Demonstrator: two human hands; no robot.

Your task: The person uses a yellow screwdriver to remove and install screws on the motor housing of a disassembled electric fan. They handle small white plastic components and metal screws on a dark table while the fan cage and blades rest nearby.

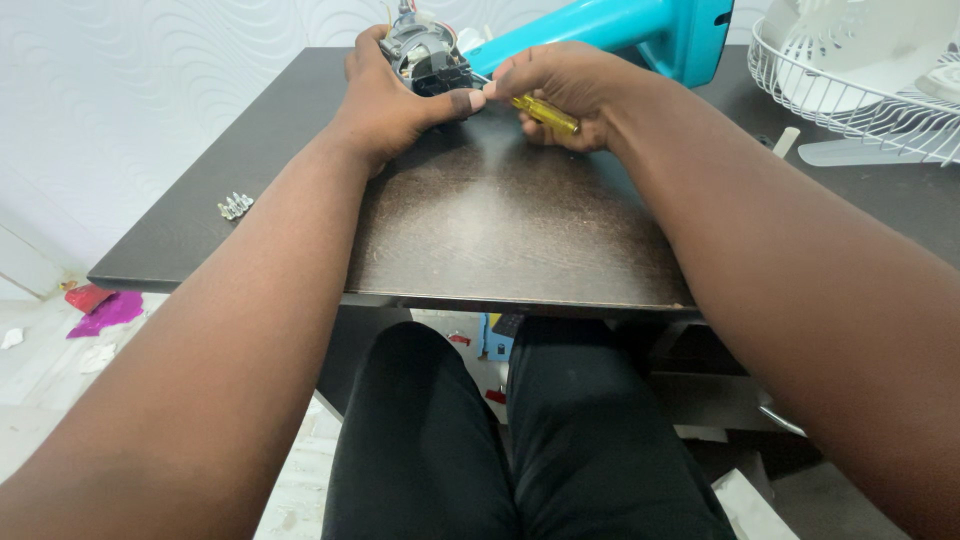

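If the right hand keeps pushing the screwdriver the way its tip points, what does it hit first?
Likely the motor held by the left hand; the right hand aims the screwdriver leftward at it, though depth is unclear.

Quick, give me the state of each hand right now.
Left hand: closed around the exposed fan motor, steadying it.
Right hand: closed on a yellow-handled screwdriver, tip toward the motor.

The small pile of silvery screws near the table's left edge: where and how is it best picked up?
Pinch the small pile of silvery screws one at a time by the shank, coming straight down from above. They lie loose and flat on the dark wooden table with open surface around them. The left hand is nearer, but it is wrapped around the grey motor assembly; the right hand holds the yellow-handled screwdriver.
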